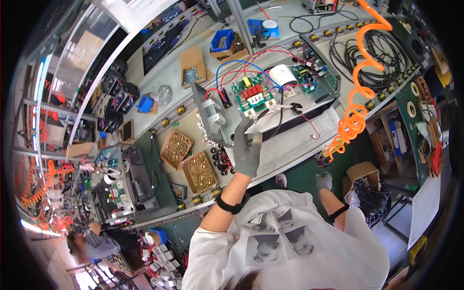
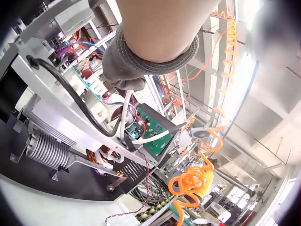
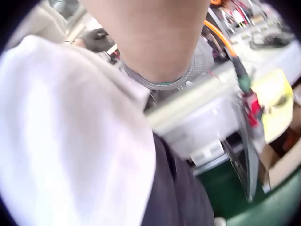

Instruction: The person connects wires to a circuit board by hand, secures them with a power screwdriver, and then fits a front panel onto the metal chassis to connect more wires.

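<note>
My gloved left hand (image 1: pixel 249 150) is at the front wall of an open metal chassis (image 1: pixel 212 116), fingers reaching up over its rim and thumb lower. Close by its fingertips are a green circuit board (image 1: pixel 253 92) with red and white parts and a white cable (image 1: pixel 274 109). In the left wrist view that cable runs down from beside the grey glove (image 2: pixel 124 70); the fingers are mostly hidden, and I cannot tell whether they grip anything. My gloved right hand (image 1: pixel 324 182) hangs low beside my body, away from the bench, holding nothing visible.
A coiled orange hose (image 1: pixel 355 121) hangs right of the chassis; a red-bodied tool (image 3: pixel 253 110) hangs in the right wrist view. Open boxes of brass-coloured hardware (image 1: pixel 200 172) stand left of my left hand. A carton of black cables (image 1: pixel 367 193) stands at lower right.
</note>
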Available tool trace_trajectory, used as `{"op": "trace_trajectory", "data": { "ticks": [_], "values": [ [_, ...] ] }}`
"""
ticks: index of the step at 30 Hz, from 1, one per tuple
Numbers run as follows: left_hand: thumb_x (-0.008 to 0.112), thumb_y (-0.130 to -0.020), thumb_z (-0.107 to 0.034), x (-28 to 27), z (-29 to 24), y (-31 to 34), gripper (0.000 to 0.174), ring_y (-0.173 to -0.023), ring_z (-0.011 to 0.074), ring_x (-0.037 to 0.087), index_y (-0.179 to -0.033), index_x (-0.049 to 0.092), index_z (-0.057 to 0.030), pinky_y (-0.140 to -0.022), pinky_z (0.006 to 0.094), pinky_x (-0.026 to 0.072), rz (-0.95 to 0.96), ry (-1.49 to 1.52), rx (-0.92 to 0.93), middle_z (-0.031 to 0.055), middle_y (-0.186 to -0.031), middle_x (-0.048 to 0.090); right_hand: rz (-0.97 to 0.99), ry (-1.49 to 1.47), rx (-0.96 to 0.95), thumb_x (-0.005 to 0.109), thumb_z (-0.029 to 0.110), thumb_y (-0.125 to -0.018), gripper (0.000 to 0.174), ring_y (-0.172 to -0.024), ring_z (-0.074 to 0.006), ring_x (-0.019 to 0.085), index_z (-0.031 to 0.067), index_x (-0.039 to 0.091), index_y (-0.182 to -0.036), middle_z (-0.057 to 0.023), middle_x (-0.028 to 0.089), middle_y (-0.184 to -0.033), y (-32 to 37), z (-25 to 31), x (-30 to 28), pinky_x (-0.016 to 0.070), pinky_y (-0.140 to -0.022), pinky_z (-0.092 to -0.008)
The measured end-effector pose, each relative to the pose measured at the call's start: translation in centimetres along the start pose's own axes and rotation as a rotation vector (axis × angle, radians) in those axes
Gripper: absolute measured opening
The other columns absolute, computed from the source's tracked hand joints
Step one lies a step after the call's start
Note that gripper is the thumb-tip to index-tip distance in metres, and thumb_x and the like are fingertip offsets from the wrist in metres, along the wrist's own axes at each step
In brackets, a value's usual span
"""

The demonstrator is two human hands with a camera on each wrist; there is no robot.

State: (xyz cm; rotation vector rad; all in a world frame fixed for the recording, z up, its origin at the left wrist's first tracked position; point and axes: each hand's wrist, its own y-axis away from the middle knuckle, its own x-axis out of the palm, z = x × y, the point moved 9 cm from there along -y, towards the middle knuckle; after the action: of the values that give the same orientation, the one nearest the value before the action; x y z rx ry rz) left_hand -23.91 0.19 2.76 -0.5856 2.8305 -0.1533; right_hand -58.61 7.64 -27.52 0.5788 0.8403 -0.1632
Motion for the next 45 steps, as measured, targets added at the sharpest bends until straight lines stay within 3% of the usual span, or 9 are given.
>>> {"op": "trace_trajectory", "data": {
  "ticks": [2,5,17,25,28,33,36,42,45],
  "values": [
    [0.058,-0.084,-0.012,-2.4,0.5,2.7,0.042,-0.075,0.0094,0.046,-0.122,0.046,-0.0014,-0.067,0.0241,0.0405,-0.061,-0.106,0.047,0.0070,-0.104,0.055,-0.524,0.140,0.232,0.071,0.012,-0.071,0.034,-0.093,-0.0261,0.060,0.0077,0.059,-0.103,-0.0108,0.059,-0.105,-0.9,-2.6,-2.2,0.0468,-0.085,-0.0320],
    [0.055,-0.085,-0.010,-5.8,3.3,7.1,0.033,-0.071,0.0101,0.046,-0.116,0.050,-0.0006,-0.067,0.0248,0.0408,-0.069,-0.298,-0.045,0.0056,-0.093,0.055,-0.174,-0.626,0.070,0.074,0.004,-0.067,0.046,-0.089,-0.0177,0.059,0.0071,0.057,-0.110,-0.0059,0.060,-0.106,-5.4,-1.5,1.4,0.0472,-0.082,-0.0295],
    [0.057,-0.081,-0.013,-24.1,25.0,16.7,0.034,-0.083,0.0199,0.059,-0.113,0.053,-0.0015,-0.076,0.0309,0.0464,-0.647,-0.065,-0.766,0.0104,-0.101,0.060,-0.071,-0.368,-0.208,0.076,0.007,-0.066,0.039,-0.078,-0.0149,0.061,0.0002,0.062,-0.102,-0.0064,0.065,-0.086,-5.4,3.1,-6.8,0.0496,-0.075,-0.0294],
    [0.065,-0.077,-0.029,-29.1,34.7,14.4,0.047,-0.107,0.0314,0.057,-0.120,0.055,-0.0138,-0.091,0.0390,0.0445,-0.266,-0.652,-1.180,0.0123,-0.116,0.059,0.229,-1.581,-0.473,0.065,0.034,-0.080,0.056,-0.094,-0.0214,0.052,0.0037,0.043,-0.122,-0.0092,0.052,-0.101,1.5,13.8,-26.0,0.0390,-0.096,-0.0415],
    [0.071,-0.075,-0.034,-28.2,33.1,12.3,0.051,-0.112,0.0286,0.054,-0.119,0.053,-0.0166,-0.093,0.0379,0.0461,-0.086,-0.784,-1.334,0.0122,-0.123,0.053,0.474,-1.659,-0.808,0.065,0.015,-0.077,0.044,-0.091,-0.0205,0.042,0.0068,0.045,-0.115,-0.0059,0.041,-0.094,9.5,27.9,-24.7,0.0336,-0.098,-0.0422],
    [0.069,-0.078,-0.020,-28.6,44.1,13.9,0.036,-0.102,0.0316,0.058,-0.109,0.055,-0.0106,-0.083,0.0401,0.0471,0.194,-0.712,-1.127,0.0140,-0.108,0.061,0.561,-1.523,-0.679,0.066,0.007,-0.073,0.036,-0.071,-0.0138,0.038,0.0109,0.043,-0.101,-0.0005,0.036,-0.082,11.1,28.9,-19.9,0.0385,-0.065,-0.0312],
    [0.058,-0.085,-0.011,-27.8,38.1,12.2,0.022,-0.098,0.0334,0.059,-0.107,0.056,-0.0071,-0.078,0.0410,0.0464,0.332,-0.814,-0.983,0.0150,-0.107,0.061,0.586,-1.436,-0.670,0.067,0.008,-0.068,0.036,-0.062,-0.0150,0.039,0.0128,0.040,-0.091,0.0002,0.036,-0.073,12.9,31.7,-17.3,0.0387,-0.060,-0.0343],
    [0.049,-0.089,-0.013,-30.3,40.5,13.7,0.014,-0.075,0.0272,0.056,-0.091,0.060,-0.0041,-0.069,0.0359,0.0428,0.000,-0.840,-0.887,0.0142,-0.089,0.060,0.719,-1.449,-0.698,0.064,0.005,-0.069,0.035,-0.059,-0.0165,0.043,0.0108,0.040,-0.092,-0.0020,0.038,-0.073,14.8,35.4,-15.8,0.0429,-0.057,-0.0373],
    [0.048,-0.088,-0.013,-30.2,37.6,14.5,0.020,-0.058,0.0194,0.041,-0.076,0.060,-0.0021,-0.059,0.0340,0.0357,-0.378,-0.184,-1.125,0.0081,-0.067,0.049,0.708,-1.449,-0.720,0.064,0.004,-0.069,0.034,-0.060,-0.0166,0.043,0.0100,0.041,-0.093,-0.0027,0.039,-0.074,14.7,36.3,-15.9,0.0444,-0.058,-0.0374]
  ]
}}
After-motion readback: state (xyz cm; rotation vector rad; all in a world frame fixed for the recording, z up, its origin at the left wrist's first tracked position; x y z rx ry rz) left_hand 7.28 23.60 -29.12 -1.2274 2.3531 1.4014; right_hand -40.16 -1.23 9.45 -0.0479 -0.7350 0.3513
